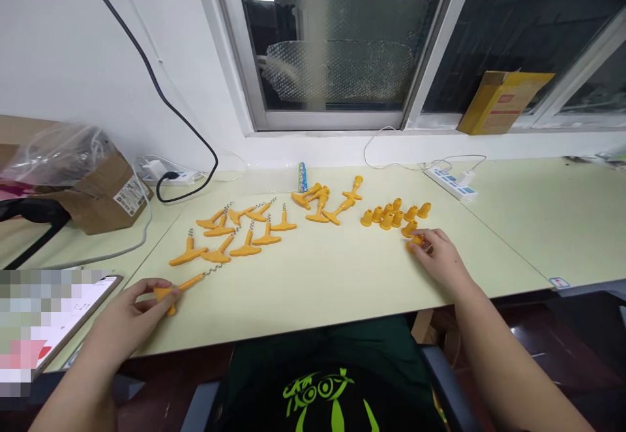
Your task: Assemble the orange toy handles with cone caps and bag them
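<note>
**Both hands loaded, wide apart at the near side**

Left hand [134,318]: fingers closed on the handle of a yellow plastic T-handled corkscrew [190,282], near left. Metal spiral points far and right, away from my fingers. Right hand [443,262]: pinching a small yellow tapered plastic sleeve [415,242], right of centre; its ends are mostly covered, can't tell which is open.

Grip notes, my judgement: hold the corkscrew by its T-bar, fingertips off the spiral. Lift up before moving sideways; the tip is just beside the next handle and could snag. Pinch the sleeve lightly by its sides, mouth uncovered. Lift it clear so it doesn't knock its neighbour.

Beyond the left hand: a spread of bare-spiral corkscrews [246,246]. Far centre: a cluster of corkscrews with sleeves over their spirals [317,207]. Far side of the right hand: upright loose sleeves [386,220]. All on the pale yellow-green table [303,288].
</note>
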The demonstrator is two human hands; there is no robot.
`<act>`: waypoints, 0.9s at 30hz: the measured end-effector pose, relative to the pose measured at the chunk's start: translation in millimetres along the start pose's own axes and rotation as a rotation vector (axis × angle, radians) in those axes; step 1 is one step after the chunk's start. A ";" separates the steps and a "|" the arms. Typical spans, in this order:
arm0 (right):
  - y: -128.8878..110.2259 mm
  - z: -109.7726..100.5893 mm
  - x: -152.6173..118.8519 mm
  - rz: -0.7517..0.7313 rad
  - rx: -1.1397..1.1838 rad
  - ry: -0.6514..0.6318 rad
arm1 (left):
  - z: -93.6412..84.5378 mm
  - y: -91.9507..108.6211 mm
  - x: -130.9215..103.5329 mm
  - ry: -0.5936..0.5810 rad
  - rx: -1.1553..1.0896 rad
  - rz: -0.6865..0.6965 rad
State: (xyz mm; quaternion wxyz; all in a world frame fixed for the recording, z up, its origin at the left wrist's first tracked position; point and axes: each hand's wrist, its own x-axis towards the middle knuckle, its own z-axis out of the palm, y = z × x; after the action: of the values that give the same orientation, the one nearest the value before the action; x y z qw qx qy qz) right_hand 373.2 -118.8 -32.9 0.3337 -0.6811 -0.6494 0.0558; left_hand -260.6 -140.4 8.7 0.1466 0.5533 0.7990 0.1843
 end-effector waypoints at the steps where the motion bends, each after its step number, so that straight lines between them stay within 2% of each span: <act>1: 3.7 -0.2 2.0 0.025 -0.009 0.015 | -2.5 2.6 3.5 -0.022 0.029 -0.036; 4: 12.8 2.2 11.5 0.083 -0.023 0.053 | -8.2 15.9 17.0 -0.040 0.113 -0.087; 8: 19.4 3.9 19.8 0.161 -0.008 0.056 | -7.3 28.4 35.8 -0.045 0.191 -0.051; 10: 15.9 2.6 20.1 0.170 -0.040 0.117 | -2.7 30.5 43.4 -0.036 0.227 -0.027; 12: 5.8 1.3 19.6 0.126 -0.083 0.216 | 2.6 32.1 49.4 -0.020 0.245 0.014; 14: -10.0 1.6 20.0 0.011 -0.075 0.244 | 6.2 34.9 54.2 0.016 0.271 0.088; 17: -39.7 6.4 24.4 -0.229 0.008 0.067 | 7.2 41.8 60.9 0.102 0.324 0.178; 20: -68.9 16.3 32.3 -0.377 0.067 -0.173 | 6.6 49.2 66.4 0.010 0.268 0.173; 23: -91.9 30.3 42.0 -0.407 0.069 -0.358 | 8.7 54.2 69.7 -0.137 0.205 0.122; 27: -112.6 52.8 58.7 -0.383 -0.006 -0.449 | 13.7 56.4 73.7 -0.172 0.210 0.127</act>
State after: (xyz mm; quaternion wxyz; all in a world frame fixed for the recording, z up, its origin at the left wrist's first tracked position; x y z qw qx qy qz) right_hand 259.8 -52.0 6.7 0.1843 -0.5178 -0.8237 0.1393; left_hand -233.2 -51.4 20.0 0.1440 0.6287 0.7618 0.0605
